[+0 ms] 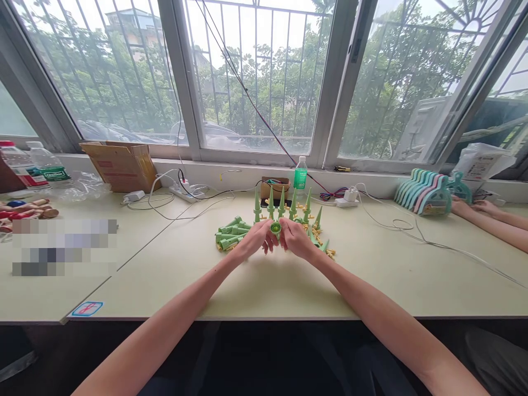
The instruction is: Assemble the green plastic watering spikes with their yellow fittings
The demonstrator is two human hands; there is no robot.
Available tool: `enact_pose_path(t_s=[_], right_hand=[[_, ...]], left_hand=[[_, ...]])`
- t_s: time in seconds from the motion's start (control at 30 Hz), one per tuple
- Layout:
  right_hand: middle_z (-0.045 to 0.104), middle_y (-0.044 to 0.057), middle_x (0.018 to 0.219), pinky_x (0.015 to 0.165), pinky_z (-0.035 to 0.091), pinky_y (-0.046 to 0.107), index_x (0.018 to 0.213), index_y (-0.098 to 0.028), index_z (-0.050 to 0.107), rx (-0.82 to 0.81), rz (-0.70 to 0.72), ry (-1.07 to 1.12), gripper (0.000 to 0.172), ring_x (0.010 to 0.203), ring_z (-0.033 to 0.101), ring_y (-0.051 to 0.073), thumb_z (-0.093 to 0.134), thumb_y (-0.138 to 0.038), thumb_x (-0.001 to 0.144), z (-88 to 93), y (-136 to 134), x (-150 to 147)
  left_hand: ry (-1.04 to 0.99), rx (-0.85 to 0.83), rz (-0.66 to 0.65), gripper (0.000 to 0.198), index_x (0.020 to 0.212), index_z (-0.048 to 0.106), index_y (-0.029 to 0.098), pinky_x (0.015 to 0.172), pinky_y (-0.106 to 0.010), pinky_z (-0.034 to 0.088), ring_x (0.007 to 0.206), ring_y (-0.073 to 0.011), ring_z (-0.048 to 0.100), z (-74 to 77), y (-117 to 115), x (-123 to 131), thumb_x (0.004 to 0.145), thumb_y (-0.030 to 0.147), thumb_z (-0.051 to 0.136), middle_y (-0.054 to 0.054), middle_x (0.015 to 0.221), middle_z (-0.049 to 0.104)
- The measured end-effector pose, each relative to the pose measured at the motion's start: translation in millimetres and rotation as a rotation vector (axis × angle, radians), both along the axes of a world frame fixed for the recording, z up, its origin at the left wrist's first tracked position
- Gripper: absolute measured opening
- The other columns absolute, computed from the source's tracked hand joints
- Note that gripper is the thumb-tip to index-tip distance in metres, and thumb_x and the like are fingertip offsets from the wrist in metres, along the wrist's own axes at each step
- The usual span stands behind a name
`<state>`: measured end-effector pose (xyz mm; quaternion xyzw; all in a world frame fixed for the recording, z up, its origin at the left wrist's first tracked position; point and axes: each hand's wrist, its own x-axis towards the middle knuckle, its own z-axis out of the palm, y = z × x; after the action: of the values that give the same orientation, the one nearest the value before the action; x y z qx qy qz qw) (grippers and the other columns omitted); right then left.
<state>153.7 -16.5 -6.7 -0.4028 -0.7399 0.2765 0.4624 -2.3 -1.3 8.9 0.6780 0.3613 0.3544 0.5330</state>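
Both my left hand (260, 235) and my right hand (292, 237) are closed on one green plastic watering spike piece (276, 227) above the table. Its round hollow end faces me; the rest of it is hidden behind my fingers. Just beyond my hands, several pointed green spikes (281, 204) stand upright in a row. To the left of my left hand lies a pile of green tubes (231, 233) with yellow bits at their ends. Small yellow valve-like parts (317, 242) and more green spikes lie right of my right hand.
A small cardboard box (277, 187) and a green-labelled bottle (301, 175) stand at the back. White cables (416, 231) and a power strip (187, 191) lie on the table (173, 286). At right, another person's hands (464, 207) touch pastel hangers (424, 192). A larger carton (121, 165) stands back left.
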Motion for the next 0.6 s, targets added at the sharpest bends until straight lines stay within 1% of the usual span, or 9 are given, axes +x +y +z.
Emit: enact_pose_path(t_s=[0.2, 0.37, 0.6], right_hand=[[0.049, -0.006, 0.049, 0.048, 0.042, 0.023, 0.072, -0.022, 0.041, 0.021, -0.011, -0.009, 0.041, 0.038, 0.046, 0.010, 0.026, -0.048, 0.100, 1.0, -0.2, -0.7], [0.050, -0.006, 0.050, 0.047, 0.041, 0.023, 0.072, -0.022, 0.039, 0.022, -0.015, -0.011, 0.040, 0.038, 0.046, 0.009, 0.026, -0.047, 0.100, 1.7, -1.1, -0.6], [0.049, -0.005, 0.049, 0.046, 0.039, 0.023, 0.073, -0.022, 0.038, 0.036, -0.015, -0.007, 0.038, 0.038, 0.046, 0.010, 0.026, -0.046, 0.100, 2.5, -1.5, -1.2]], left_hand=[[-0.023, 0.032, 0.004, 0.037, 0.080, 0.050, 0.016, 0.038, -0.022, 0.040, 0.044, -0.0134, 0.055, -0.9, -0.7, 0.1, 0.088, 0.051, 0.043, -0.003, 0.061, 0.060], [-0.039, 0.051, 0.012, 0.034, 0.080, 0.047, 0.017, 0.038, -0.023, 0.040, 0.044, -0.0133, 0.056, -1.4, -1.5, 0.3, 0.090, 0.049, 0.041, -0.004, 0.064, 0.060], [-0.058, 0.071, 0.018, 0.032, 0.081, 0.046, 0.018, 0.037, -0.023, 0.040, 0.044, -0.0132, 0.056, -0.3, -2.6, 0.8, 0.089, 0.049, 0.043, -0.003, 0.066, 0.061]])
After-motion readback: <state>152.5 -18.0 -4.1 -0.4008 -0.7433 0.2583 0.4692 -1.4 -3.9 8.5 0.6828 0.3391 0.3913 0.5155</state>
